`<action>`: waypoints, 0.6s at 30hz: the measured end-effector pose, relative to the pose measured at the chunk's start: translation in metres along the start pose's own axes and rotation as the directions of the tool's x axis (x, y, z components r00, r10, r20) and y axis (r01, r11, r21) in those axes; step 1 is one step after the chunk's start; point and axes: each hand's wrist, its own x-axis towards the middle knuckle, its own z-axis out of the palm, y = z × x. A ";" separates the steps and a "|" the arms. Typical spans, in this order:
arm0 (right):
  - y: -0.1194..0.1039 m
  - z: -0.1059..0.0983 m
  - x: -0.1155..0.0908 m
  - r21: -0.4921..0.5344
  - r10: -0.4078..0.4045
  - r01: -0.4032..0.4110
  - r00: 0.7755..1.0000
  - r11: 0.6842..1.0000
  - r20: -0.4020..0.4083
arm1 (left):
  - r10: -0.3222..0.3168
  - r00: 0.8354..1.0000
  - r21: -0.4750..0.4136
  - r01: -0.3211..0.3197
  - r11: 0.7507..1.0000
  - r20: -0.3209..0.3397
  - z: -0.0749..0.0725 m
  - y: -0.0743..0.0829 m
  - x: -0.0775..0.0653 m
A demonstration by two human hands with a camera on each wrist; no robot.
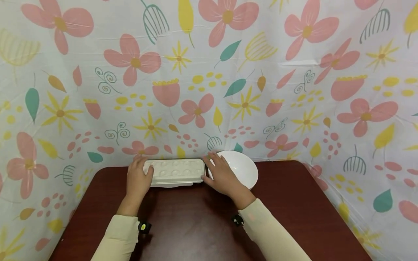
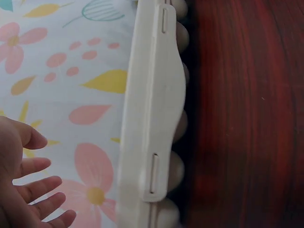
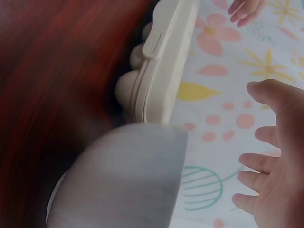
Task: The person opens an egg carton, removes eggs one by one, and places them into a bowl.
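A cream plastic egg box (image 1: 174,172) lies at the back of the table, its lid down and a long latch flap (image 2: 167,99) along the near side. Rounded cups bulge below its rim in both wrist views. My left hand (image 1: 137,181) is at the box's left end, fingers spread and relaxed. At the other end, my right hand (image 1: 224,176) has its fingers apart, overlapping the white bowl (image 1: 245,167) in the head view. Both wrist views show the palms above the box with nothing held. The bowl stands upright just right of the box.
The dark red-brown table (image 1: 192,221) has rounded back corners. Directly behind its back edge hangs a floral curtain (image 1: 202,87), which also runs along both sides. A small black device (image 1: 237,220) is worn at the right wrist and a similar one (image 1: 144,227) at the left.
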 end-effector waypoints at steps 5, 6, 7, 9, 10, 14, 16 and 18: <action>-0.010 0.006 0.007 -0.013 -0.024 0.024 1.000 1.000 0.013 | -0.037 0.998 -0.019 0.036 0.999 -0.043 0.002 -0.013 0.000; -0.012 0.007 0.009 -0.009 -0.030 0.030 0.999 0.999 0.012 | -0.044 0.998 -0.020 0.043 0.999 -0.048 0.002 -0.015 0.000; -0.014 0.009 0.010 -0.005 -0.036 0.036 0.999 0.999 0.014 | -0.051 0.997 -0.022 0.050 0.999 -0.051 0.003 -0.017 -0.001; -0.018 0.012 0.013 0.002 -0.050 0.050 0.999 0.999 0.013 | -0.066 0.996 -0.022 0.065 0.998 -0.055 0.004 -0.022 -0.001; -0.021 0.013 0.014 0.001 -0.057 0.057 0.998 0.998 0.013 | -0.074 0.996 -0.022 0.073 0.997 -0.056 0.005 -0.024 -0.002; -0.030 0.019 0.017 -0.016 -0.087 0.087 0.996 0.996 0.013 | -0.099 0.992 -0.029 0.097 0.995 -0.073 0.008 -0.033 -0.004; -0.035 0.022 0.019 -0.030 -0.093 0.094 0.995 0.995 0.021 | -0.107 0.991 -0.035 0.104 0.994 -0.086 0.009 -0.036 -0.006; -0.040 0.024 0.021 -0.032 -0.096 0.097 0.995 0.995 0.037 | -0.115 0.988 -0.041 0.111 0.993 -0.099 0.010 -0.039 -0.008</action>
